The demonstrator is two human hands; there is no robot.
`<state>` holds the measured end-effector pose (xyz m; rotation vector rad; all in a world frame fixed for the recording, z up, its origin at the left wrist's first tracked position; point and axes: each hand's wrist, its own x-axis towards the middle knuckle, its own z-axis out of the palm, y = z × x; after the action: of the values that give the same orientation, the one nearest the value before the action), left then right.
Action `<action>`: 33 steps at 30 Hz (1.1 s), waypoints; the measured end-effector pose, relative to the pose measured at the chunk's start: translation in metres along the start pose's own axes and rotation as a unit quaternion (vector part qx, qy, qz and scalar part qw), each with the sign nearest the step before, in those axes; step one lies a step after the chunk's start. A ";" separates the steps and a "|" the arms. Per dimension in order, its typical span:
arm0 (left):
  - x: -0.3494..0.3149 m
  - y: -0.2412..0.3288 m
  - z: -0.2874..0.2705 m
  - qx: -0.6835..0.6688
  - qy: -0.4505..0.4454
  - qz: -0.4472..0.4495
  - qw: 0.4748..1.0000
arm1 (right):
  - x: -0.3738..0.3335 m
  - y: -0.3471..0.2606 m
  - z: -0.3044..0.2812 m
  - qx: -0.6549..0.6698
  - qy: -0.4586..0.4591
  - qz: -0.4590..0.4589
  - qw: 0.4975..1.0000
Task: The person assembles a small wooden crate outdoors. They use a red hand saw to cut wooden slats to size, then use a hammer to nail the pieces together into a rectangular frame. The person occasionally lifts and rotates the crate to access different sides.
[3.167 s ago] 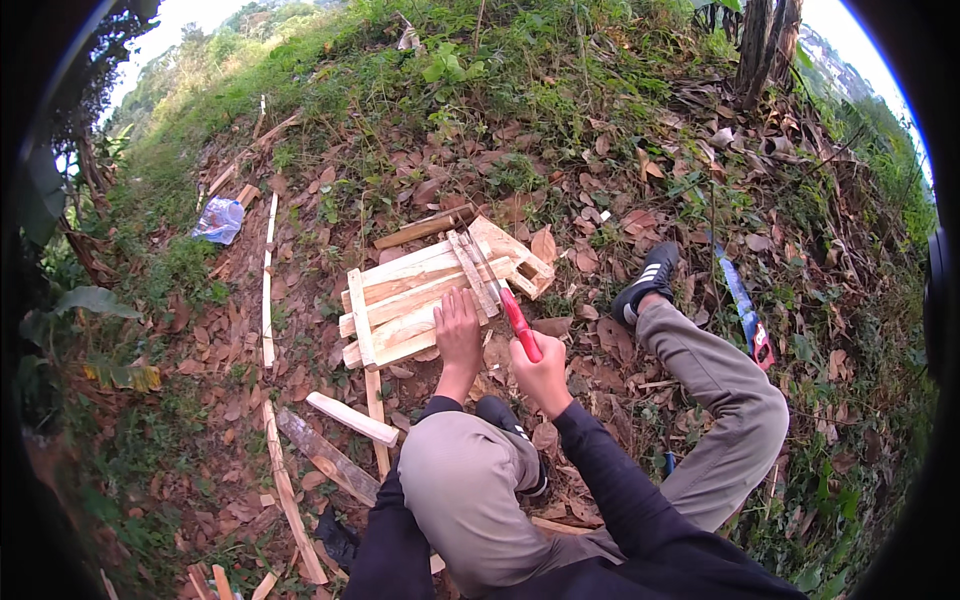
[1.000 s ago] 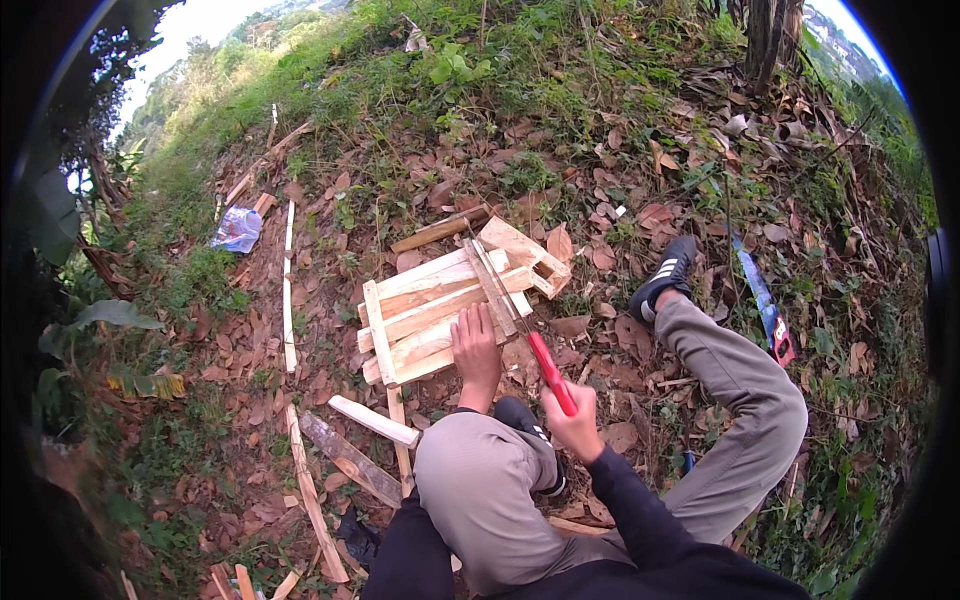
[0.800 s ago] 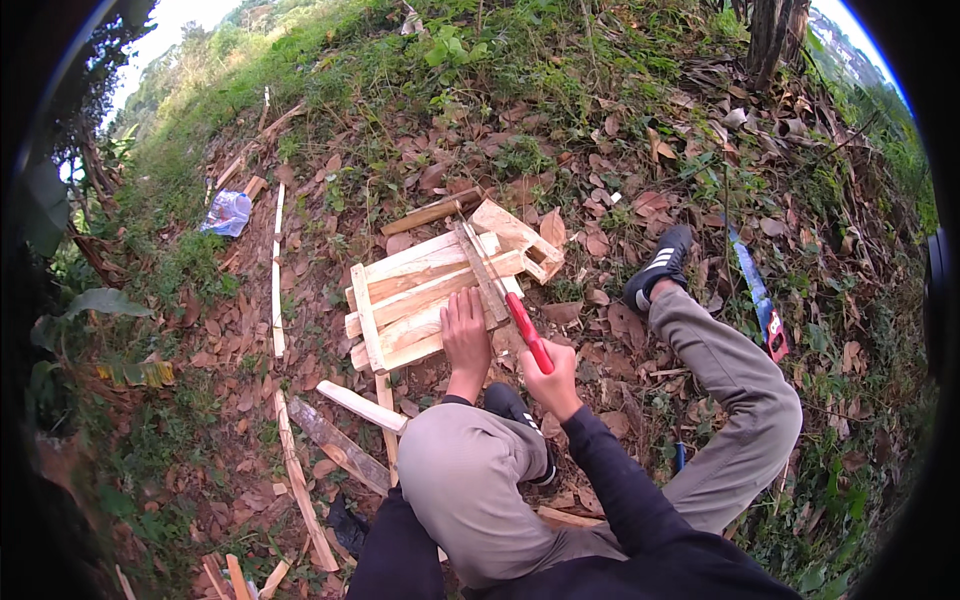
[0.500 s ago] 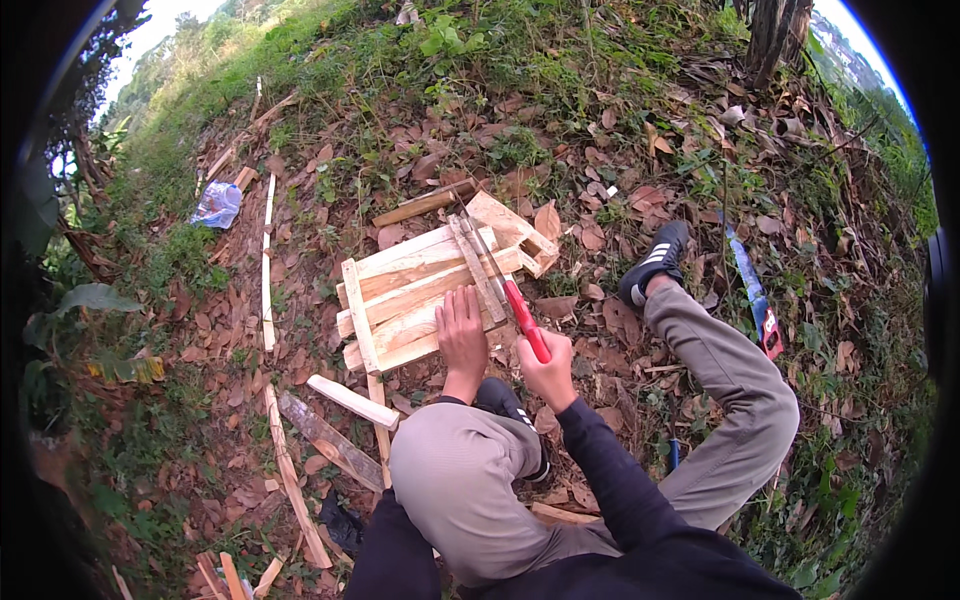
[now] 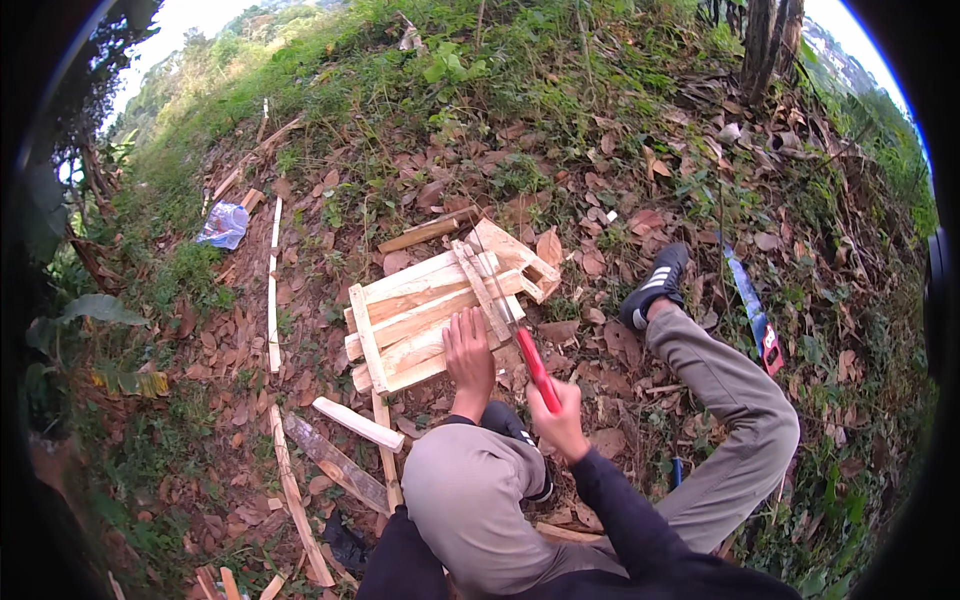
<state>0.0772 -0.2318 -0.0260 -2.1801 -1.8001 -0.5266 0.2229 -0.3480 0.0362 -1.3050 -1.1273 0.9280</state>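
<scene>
A small panel of pale boards [image 5: 415,318] lies on the leaf-covered ground, with a narrow strip [image 5: 369,338] across its left end and another strip [image 5: 478,282] across its right. My left hand [image 5: 468,360] lies flat on the boards near the right strip, fingers stretched and together. Closed around the red handle of a handsaw [image 5: 538,368] is my right hand [image 5: 560,420]. The saw's thin blade runs away from me beside the right strip, along the board ends. Whether its teeth are in the wood is too small to tell.
A wooden block with an opening [image 5: 515,258] and a short piece of wood [image 5: 425,233] lie beyond the panel. Loose battens [image 5: 357,422] lie to the left, with a clear plastic bag [image 5: 224,225] farther off. Another saw [image 5: 750,300] lies right of my outstretched leg.
My right hand has drawn the saw back toward me along the board ends. My left hand stays flat on the panel. The whole view has shifted slightly.
</scene>
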 end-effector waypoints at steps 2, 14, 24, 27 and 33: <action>-0.005 0.000 -0.001 -0.012 -0.009 -0.001 1.000 | 0.032 0.000 0.011 -0.012 -0.020 -0.012 1.000; 0.011 -0.014 -0.006 0.002 0.010 0.006 1.000 | -0.029 -0.005 -0.013 0.015 0.010 -0.056 0.998; 0.013 -0.005 0.003 -0.009 0.022 -0.001 1.000 | 0.002 0.000 -0.005 0.009 0.000 -0.005 1.000; 0.011 -0.005 -0.005 -0.026 0.006 -0.005 1.000 | 0.012 -0.007 -0.010 0.021 -0.012 0.035 0.999; 0.013 -0.006 0.000 -0.006 0.011 0.006 1.000 | 0.014 -0.012 -0.013 -0.020 -0.012 -0.014 1.000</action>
<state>0.0738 -0.2189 -0.0206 -2.1832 -1.7762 -0.5569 0.2379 -0.3386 0.0502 -1.3105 -1.1840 0.9067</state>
